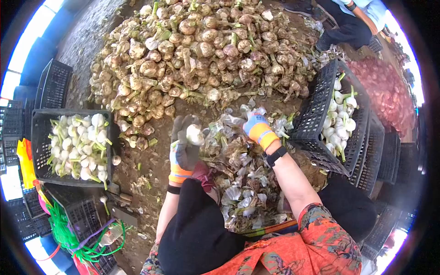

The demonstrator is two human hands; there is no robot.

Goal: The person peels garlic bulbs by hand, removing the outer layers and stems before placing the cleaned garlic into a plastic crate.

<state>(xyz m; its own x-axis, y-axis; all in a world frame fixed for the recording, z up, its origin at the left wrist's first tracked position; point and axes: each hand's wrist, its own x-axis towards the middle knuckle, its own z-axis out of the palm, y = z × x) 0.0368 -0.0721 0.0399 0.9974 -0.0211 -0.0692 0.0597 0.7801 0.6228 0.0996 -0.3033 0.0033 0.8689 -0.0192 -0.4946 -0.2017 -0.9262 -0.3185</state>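
Note:
My left hand (pixel 184 146), in a grey-palmed glove with an orange cuff, holds a peeled white garlic bulb (pixel 195 134) over the ground. To the right of it, my right hand (pixel 259 128), in a blue and orange glove, has its fingers drawn together above the loose garlic skins (pixel 243 176). What those fingers hold, if anything, I cannot make out. Beyond both hands rises a large heap of dirty, unpeeled garlic (pixel 201 55).
Cleaned garlic bulbs fill a black crate (pixel 41 151) on the left, and another black crate (pixel 316 105) stands tilted on the right. Red net sacks (pixel 385 94) lie beyond it. Another person (pixel 343 32) sits at the upper right. Green netting (pixel 64 224) hangs at lower left.

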